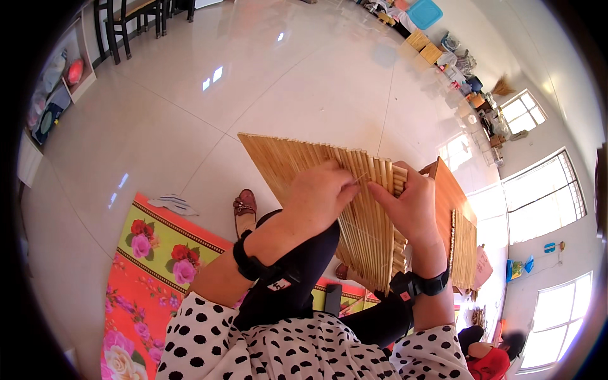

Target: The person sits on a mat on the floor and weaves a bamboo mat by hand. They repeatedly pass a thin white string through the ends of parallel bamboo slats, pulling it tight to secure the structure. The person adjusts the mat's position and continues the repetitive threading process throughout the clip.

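A mat of pale straw-coloured sticks (285, 164) stands tilted over my lap and knee, its upper edge away from me. My left hand (320, 196) is closed in a pinch on a thin pale strand (361, 177) against the mat's face, near its right end. My right hand (408, 202) grips that right end, thumb on the face beside the strand, other fingers mostly hidden behind. Black bands are on both my wrists. A dark phone-like object (332, 299) lies below the mat.
A floral cloth (136, 304) lies beneath me. At right stand a wooden table (453, 183) and another stick mat (463, 250); a person in red (487, 364) is at lower right. Chairs (117, 25) and a shelf (76, 82) are upper left; assorted items (443, 57) line the far wall.
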Action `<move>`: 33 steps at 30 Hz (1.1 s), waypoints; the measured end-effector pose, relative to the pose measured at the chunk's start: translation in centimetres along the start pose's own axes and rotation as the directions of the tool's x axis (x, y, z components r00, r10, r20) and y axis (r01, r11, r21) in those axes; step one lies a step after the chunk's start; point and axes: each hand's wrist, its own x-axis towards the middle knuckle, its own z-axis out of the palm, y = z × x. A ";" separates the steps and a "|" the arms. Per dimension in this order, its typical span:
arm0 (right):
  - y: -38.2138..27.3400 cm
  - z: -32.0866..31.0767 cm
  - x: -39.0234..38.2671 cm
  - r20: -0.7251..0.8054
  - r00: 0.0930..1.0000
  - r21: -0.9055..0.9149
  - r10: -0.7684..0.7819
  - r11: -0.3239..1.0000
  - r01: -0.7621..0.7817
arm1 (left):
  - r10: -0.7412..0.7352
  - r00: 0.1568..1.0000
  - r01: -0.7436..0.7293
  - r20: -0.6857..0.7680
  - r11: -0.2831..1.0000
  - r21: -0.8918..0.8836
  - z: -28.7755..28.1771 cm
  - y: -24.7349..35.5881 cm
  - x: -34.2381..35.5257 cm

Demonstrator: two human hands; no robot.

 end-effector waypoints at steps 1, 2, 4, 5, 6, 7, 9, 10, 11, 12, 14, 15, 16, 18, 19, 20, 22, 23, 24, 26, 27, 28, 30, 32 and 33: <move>0.2 0.0 -0.1 -0.003 1.000 -0.013 -0.015 1.000 0.015 | 0.016 0.998 -0.015 0.060 1.000 -0.010 0.2 0.0 -0.2; 0.3 -0.1 -0.2 -0.020 1.000 0.008 -0.013 1.000 0.013 | 0.014 0.997 -0.003 0.075 0.989 -0.146 0.1 0.3 -0.3; 0.5 -0.2 -0.4 -0.053 0.999 0.052 -0.011 0.999 0.013 | 0.051 0.998 -0.037 0.045 0.961 -0.275 0.1 0.4 -0.4; 0.7 -0.3 -0.4 -0.061 0.998 0.054 -0.007 0.998 0.011 | 0.066 0.997 -0.053 0.028 0.941 -0.335 0.0 0.4 -0.5; 0.9 -0.4 -0.4 -0.069 0.998 0.056 -0.004 0.998 0.008 | 0.093 0.996 -0.090 -0.015 0.893 -0.441 0.1 0.5 -0.4; 1.0 -0.4 -0.4 -0.077 0.997 0.058 -0.001 0.998 0.006 | 0.114 0.992 -0.129 -0.061 0.833 -0.538 0.3 0.8 -0.3; 0.6 -0.5 -0.3 -0.058 0.998 0.002 0.025 1.000 -0.025 | 0.109 0.990 -0.138 -0.086 0.700 -0.701 0.3 1.2 0.0; 0.3 -0.6 -0.3 -0.050 0.998 -0.027 0.038 0.999 -0.040 | 0.092 0.994 -0.105 -0.061 0.629 -0.770 0.3 1.4 0.2; 0.0 -0.6 -0.2 -0.045 0.997 -0.032 0.063 0.997 -0.064 | 0.077 0.996 -0.072 -0.035 0.552 -0.830 0.4 1.5 0.4; -0.3 -0.5 -0.2 -0.040 0.995 -0.037 0.088 0.995 -0.089 | 0.085 0.995 -0.088 -0.048 0.569 -0.817 0.5 1.5 0.6; -0.6 -0.3 -0.3 -0.047 0.995 -0.042 0.088 0.995 -0.090 | 0.102 0.992 -0.118 -0.071 0.600 -0.791 0.7 1.9 1.2; -0.7 -0.1 -0.3 -0.058 0.996 -0.042 0.064 0.997 -0.066 | 0.136 0.984 -0.175 -0.112 0.716 -0.676 0.4 2.5 1.3; -0.7 -0.1 -0.3 -0.069 0.997 -0.041 0.039 0.998 -0.042 | 0.176 0.973 -0.228 -0.147 0.810 -0.541 -0.2 3.4 1.2; -1.1 0.4 -0.6 -0.095 0.995 -0.054 -0.038 0.998 0.033 | 0.280 0.933 -0.338 -0.228 0.899 -0.280 -0.6 4.6 1.2; -1.5 0.4 -0.6 -0.107 0.991 -0.060 -0.078 0.996 0.072 | 0.291 0.925 -0.355 -0.245 0.891 -0.282 -0.6 4.9 1.2; -1.8 0.4 -0.8 -0.095 0.993 -0.057 -0.071 0.996 0.065 | 0.299 0.918 -0.369 -0.261 0.886 -0.280 -0.7 5.0 0.9; -1.7 0.5 -0.8 -0.080 0.993 -0.039 -0.091 0.995 0.088 | 0.318 0.884 -0.419 -0.343 0.865 -0.278 0.0 5.1 0.6; -1.6 0.6 -0.9 -0.073 0.993 -0.034 -0.098 0.995 0.096 | 0.328 0.873 -0.434 -0.361 0.859 -0.271 0.2 5.0 0.6; -2.2 0.4 -0.9 -0.037 0.996 -0.015 -0.080 0.997 0.080 | 0.337 0.862 -0.450 -0.379 0.854 -0.263 0.2 5.0 0.6; -2.1 0.3 -0.8 -0.006 0.999 -0.011 -0.053 0.999 0.053 | 0.362 0.837 -0.484 -0.411 0.840 -0.245 0.2 5.0 0.8; -2.1 0.2 -0.7 0.007 0.999 -0.014 -0.038 0.999 0.038 | 0.353 0.837 -0.481 -0.417 0.839 -0.255 0.3 4.9 0.8; -2.4 0.1 -0.6 0.019 1.000 -0.021 -0.023 0.999 0.024 | 0.344 0.839 -0.477 -0.422 0.837 -0.266 0.3 4.9 0.8; -2.3 0.1 -0.3 0.042 0.998 -0.020 -0.039 0.999 0.039 | 0.337 0.841 -0.472 -0.423 0.840 -0.269 0.1 4.8 0.9; -2.4 0.2 -0.1 0.039 0.999 -0.018 -0.027 0.999 0.028 | 0.334 0.848 -0.461 -0.412 0.847 -0.263 -0.2 4.8 0.9; -2.1 0.4 0.0 0.037 0.999 -0.013 -0.008 1.000 0.009 | 0.333 0.851 -0.460 -0.407 0.846 -0.270 -0.1 4.5 1.0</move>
